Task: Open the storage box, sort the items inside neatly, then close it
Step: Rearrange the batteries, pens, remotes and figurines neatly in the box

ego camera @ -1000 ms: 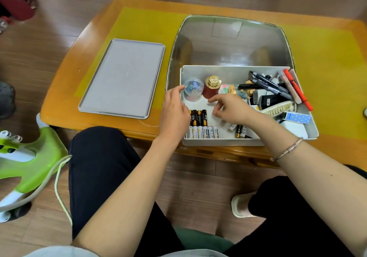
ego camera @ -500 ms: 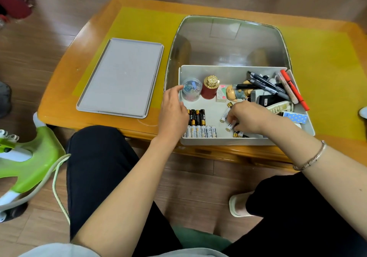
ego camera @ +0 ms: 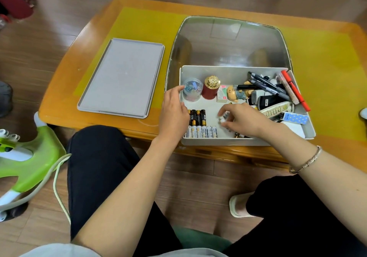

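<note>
Right hand [ego camera: 243,120] pinches a battery [ego camera: 224,116]; left hand [ego camera: 174,111] rests relaxed on the storage box [ego camera: 228,73] rim. Careless placement risks scattering the aligned batteries [ego camera: 200,125].

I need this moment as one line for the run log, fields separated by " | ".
stage: sorting batteries | storage box: open | lid: on table | left hand: rests on box's left wall | right hand: pinches white battery

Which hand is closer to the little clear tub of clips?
The left hand. Its thumb tip reaches almost to the side of the clear tub in the box. The right hand is farther off, nearer the person, its fingers pinching a white battery.
</note>
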A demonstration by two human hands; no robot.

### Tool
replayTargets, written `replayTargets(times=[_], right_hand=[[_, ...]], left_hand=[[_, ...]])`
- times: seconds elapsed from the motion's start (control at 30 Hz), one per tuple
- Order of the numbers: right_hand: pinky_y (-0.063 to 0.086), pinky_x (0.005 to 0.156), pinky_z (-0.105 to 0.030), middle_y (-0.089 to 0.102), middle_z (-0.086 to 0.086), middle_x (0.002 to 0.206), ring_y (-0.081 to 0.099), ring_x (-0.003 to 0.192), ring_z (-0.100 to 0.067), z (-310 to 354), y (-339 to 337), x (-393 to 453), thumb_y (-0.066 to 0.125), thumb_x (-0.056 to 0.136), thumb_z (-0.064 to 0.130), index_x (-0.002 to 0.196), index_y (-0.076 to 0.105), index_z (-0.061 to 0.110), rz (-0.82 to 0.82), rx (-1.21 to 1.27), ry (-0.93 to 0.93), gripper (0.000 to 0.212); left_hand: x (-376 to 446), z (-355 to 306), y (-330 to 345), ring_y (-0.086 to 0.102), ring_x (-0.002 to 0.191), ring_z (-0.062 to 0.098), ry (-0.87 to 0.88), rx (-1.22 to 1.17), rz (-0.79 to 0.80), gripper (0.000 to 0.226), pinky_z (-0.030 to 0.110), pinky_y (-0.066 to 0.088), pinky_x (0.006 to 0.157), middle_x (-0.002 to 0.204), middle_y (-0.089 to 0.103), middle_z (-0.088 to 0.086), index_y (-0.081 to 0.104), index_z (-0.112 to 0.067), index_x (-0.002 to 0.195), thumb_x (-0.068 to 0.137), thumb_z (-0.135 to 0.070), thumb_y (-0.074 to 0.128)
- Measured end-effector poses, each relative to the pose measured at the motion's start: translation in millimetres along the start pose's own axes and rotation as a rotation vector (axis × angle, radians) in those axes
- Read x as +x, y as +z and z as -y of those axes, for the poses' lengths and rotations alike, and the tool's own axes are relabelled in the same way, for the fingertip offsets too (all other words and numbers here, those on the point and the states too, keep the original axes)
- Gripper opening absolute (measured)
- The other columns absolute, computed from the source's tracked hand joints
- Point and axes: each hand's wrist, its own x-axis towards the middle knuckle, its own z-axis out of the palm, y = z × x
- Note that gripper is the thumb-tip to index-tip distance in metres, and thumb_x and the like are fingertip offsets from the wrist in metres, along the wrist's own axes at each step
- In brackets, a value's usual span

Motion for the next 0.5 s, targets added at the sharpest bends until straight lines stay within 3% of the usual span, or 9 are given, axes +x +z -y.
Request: replayTargets(times=[0.13,0.23,0.4,0.5], right_hand=[[0.050,0.070,-0.029,0.058,0.011,0.068,0.059,0.071,-0.010,1.4,3.1,2.4,0.070,0.082,0.024,0.093,0.069,0.022,0.008,0.081,0.068,0.011],[0.049,0.067,-0.028,0.063,0.002,0.070,0.059,0.067,-0.012,2.5,6.8,9.0,0.071,0.081,0.023,0.087,0.065,0.021,-0.061,0.189,0.156,0.009],[0.056,0.066,-0.031,0.069,-0.004,0.069,0.065,0.057,-0.015,9.9,13.8,23.0,0.070,0.084,0.023,0.094,0.065,0.015,-0.186,0.357,0.228,0.014],[0.055,0.068,-0.027,0.071,-0.008,0.071,0.067,0.058,-0.014,15.2,18.1,31.2,0.071,0.084,0.021,0.101,0.066,0.012,-0.167,0.382,0.224,0.020]], left_hand=[[-0.3,-0.4,0.0,0.046,0.124,0.014,-0.005,0.000,-0.001,0.044,0.016,0.041,0.091,0.139,0.041,0.003,0.042,-0.016,0.135,0.094,0.000,0.047],[-0.1,0.0,-0.3,0.045,0.124,0.013,-0.003,0.000,-0.002,0.044,0.014,0.039,0.089,0.138,0.041,0.003,0.042,-0.017,0.135,0.094,0.000,0.047],[-0.1,-0.5,-0.2,0.045,0.124,0.013,-0.007,0.004,-0.002,0.044,0.015,0.040,0.090,0.138,0.041,0.002,0.042,-0.017,0.135,0.094,0.000,0.047],[-0.3,-1.6,-1.2,0.045,0.124,0.014,-0.008,0.000,-0.001,0.043,0.016,0.041,0.090,0.139,0.041,0.003,0.042,-0.017,0.135,0.095,-0.001,0.047]])
